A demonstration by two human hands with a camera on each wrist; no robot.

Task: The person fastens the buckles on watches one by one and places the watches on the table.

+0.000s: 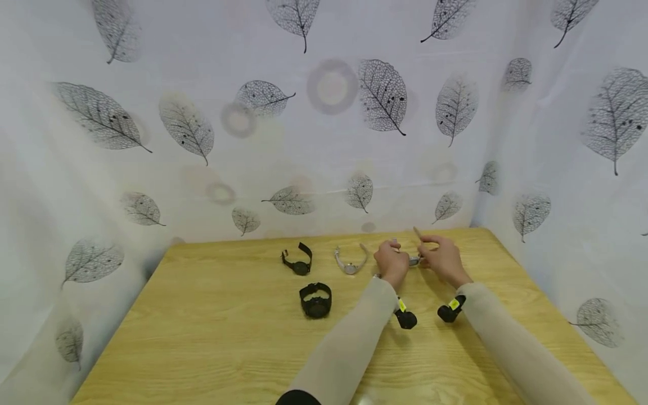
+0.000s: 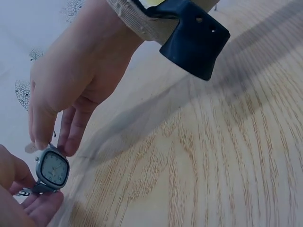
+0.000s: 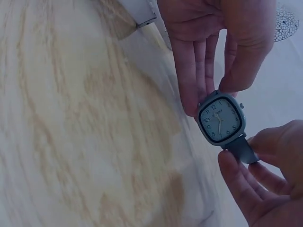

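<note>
A wristwatch (image 1: 414, 261) with a rounded-square case and a grey-green strap is held between both hands at the back right of the table. Its pale dial (image 3: 220, 120), with numerals and hands, faces the right wrist camera. My left hand (image 1: 392, 262) pinches one end of it beside the case. At the other end, my right hand (image 1: 444, 260) grips the strap (image 3: 241, 150) between thumb and fingers. In the left wrist view, the watch case (image 2: 53, 168) sits between the fingertips of the two hands. Part of the strap is hidden by fingers.
Left of the hands lie a pale-strapped watch (image 1: 350, 268), a black watch (image 1: 301, 268) with its strap spread, and a chunky black watch (image 1: 316, 306) standing with its strap looped. A leaf-patterned curtain (image 1: 324, 152) rises behind the wooden table (image 1: 223, 343).
</note>
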